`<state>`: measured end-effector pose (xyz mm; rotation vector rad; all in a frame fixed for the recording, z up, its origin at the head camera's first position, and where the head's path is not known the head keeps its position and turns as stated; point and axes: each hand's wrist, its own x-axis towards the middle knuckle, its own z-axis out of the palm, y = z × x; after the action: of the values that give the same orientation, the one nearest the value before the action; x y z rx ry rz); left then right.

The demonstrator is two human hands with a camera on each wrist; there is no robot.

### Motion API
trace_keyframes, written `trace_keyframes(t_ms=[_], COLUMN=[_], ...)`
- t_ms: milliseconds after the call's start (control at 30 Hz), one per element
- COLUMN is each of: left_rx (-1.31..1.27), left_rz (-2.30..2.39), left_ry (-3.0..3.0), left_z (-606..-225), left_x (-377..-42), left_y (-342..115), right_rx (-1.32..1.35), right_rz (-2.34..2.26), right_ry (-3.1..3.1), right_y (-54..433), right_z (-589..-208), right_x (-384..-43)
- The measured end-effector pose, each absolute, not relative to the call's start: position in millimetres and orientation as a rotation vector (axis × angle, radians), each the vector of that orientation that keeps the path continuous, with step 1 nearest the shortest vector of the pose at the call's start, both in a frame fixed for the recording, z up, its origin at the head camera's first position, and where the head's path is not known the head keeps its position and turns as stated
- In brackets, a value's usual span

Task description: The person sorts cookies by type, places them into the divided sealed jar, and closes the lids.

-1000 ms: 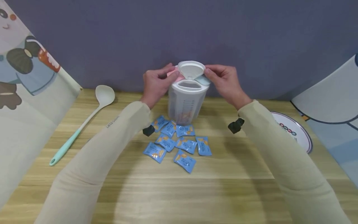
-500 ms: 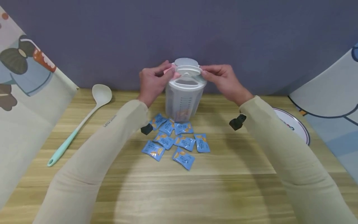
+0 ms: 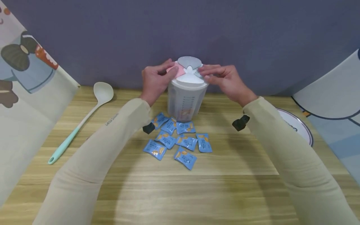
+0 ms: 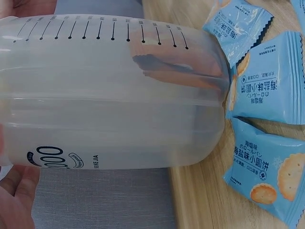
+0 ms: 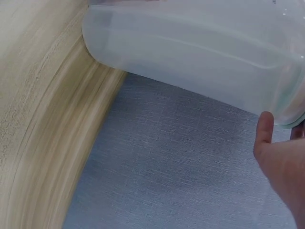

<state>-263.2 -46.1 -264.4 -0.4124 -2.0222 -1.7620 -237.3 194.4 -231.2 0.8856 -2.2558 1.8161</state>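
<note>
A tall translucent storage container with a measuring scale stands upright at the table's back, in the middle of the head view. Its white lid has white, pink and pale green flaps, all lying flat. My left hand grips the lid's left side at the pink flap, thumb on top. From the right, my right hand lays fairly straight fingers over the pale green flap, its thumb by the container's upper side. Orange-brown contents show through the wall near the container's bottom.
Several blue biscuit packets lie in front of the container. A white ladle with a mint handle rests at the left. Partly behind the right sleeve is a white plate. A grey-blue panel rises behind the table.
The front white flap, raised a second ago, has swung down onto the lid and covers the opening. My right hand has gone from pinching that flap to lying over the lid's right side.
</note>
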Motion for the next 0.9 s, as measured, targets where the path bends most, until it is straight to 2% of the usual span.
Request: trace_keyframes(t_ms=[267, 567, 900], left_rx=[-0.404, -0.427, -0.441], left_rz=[-1.769, -1.761, -1.761], left_ry=[-2.031, -2.025, -2.021], left_z=[-264, -265, -261], left_x=[-263, -262, -259], left_y=[-44, -40, -36], right_rx=[0.803, 0.704, 0.697], right_rz=[1.690, 1.364, 1.181], right_ry=[-2.333, -2.499, -2.491], right_y=[188, 172, 181], right_z=[-226, -206, -214], right_x=[-230, -198, -216])
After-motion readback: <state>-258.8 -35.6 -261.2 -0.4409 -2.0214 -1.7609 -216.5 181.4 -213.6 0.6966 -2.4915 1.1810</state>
